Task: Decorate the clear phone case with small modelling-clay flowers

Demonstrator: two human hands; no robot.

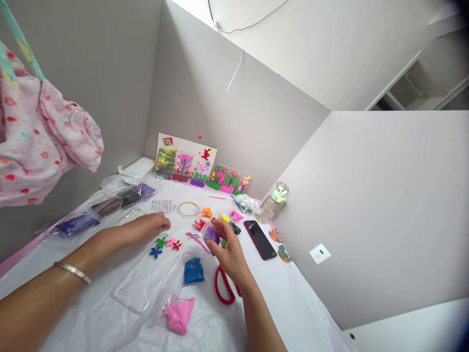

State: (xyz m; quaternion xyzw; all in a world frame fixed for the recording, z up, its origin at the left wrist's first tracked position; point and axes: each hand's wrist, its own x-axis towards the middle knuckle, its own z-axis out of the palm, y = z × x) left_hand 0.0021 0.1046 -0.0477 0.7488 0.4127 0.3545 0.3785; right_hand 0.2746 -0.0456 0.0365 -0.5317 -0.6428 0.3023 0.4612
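My right hand [230, 248] is closed on a small clear bag of purple clay [211, 234], pinched between thumb and fingers above the table. My left hand [149, 225] rests with curled fingers at the top of a clear phone case [144, 281]; whatever those fingers hold, if anything, is hidden. Several small clay flowers, among them a green flower [161, 242] and a blue flower [156, 252], lie on the case's upper end. A pink modelling tool [199, 241] lies between my hands. Below my right hand are red-handled scissors [224, 288], partly covered by the wrist.
Bagged blue clay [194, 271] and pink clay [179, 315] lie nearer me. A dark phone [260, 239] and a bottle [271, 206] stand along the right. Gold bangle [188, 209], gem stickers [163, 206] and decorated cards [183, 159] are farther back.
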